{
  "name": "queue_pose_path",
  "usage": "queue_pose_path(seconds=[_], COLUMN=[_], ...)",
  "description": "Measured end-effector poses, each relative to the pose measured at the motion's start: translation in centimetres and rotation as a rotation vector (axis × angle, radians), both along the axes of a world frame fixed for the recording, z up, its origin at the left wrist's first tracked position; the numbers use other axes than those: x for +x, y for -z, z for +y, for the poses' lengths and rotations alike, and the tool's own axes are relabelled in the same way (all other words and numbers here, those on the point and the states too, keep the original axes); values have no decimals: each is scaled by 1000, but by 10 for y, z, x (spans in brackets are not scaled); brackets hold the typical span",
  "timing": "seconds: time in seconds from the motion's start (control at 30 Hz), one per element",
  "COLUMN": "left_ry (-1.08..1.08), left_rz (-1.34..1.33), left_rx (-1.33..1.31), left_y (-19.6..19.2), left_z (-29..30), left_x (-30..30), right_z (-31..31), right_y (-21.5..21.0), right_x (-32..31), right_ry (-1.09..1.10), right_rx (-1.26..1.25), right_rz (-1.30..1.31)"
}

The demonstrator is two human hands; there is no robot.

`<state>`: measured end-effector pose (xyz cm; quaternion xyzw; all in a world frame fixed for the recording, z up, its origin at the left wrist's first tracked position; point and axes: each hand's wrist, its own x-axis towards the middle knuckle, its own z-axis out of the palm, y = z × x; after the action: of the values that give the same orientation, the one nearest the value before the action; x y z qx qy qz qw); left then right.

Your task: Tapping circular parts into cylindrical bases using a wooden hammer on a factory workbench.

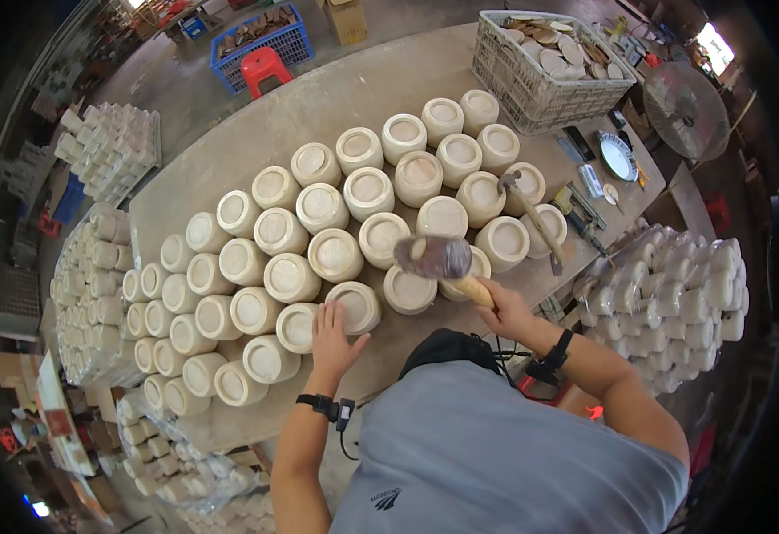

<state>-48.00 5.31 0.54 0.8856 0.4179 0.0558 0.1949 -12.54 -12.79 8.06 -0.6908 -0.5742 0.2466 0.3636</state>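
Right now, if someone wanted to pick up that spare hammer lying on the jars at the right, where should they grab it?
Probably the hammer by the free lower end of its wooden handle, coming from the table's near right edge. Its head rests up on a jar lid; the handle slants down toward that edge, clear of the jars, so fingers could wrap it.

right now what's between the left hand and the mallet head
In the head view, one pale lidded jar sits between them. The left hand rests against its near side, and the blurred mallet, held in the right hand, is raised over the next jar.
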Motion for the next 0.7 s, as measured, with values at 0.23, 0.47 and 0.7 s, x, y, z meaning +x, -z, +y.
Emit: queue_pose_path(seconds=[0.23,0.47,0.7], left_ry=[-50,-39,-94], left_rz=[155,144,126], left_rx=[37,-12,-91], left_y=[14,10,-9], left_z=[-9,-21,-32], left_x=[-5,-19,-37], right_z=[-14,-15,12], right_y=[46,63,-15], right_x=[-5,0,31], right_ry=[-191,-205,162], right_rx=[-486,-370,-77], right_rz=[-222,18,104])
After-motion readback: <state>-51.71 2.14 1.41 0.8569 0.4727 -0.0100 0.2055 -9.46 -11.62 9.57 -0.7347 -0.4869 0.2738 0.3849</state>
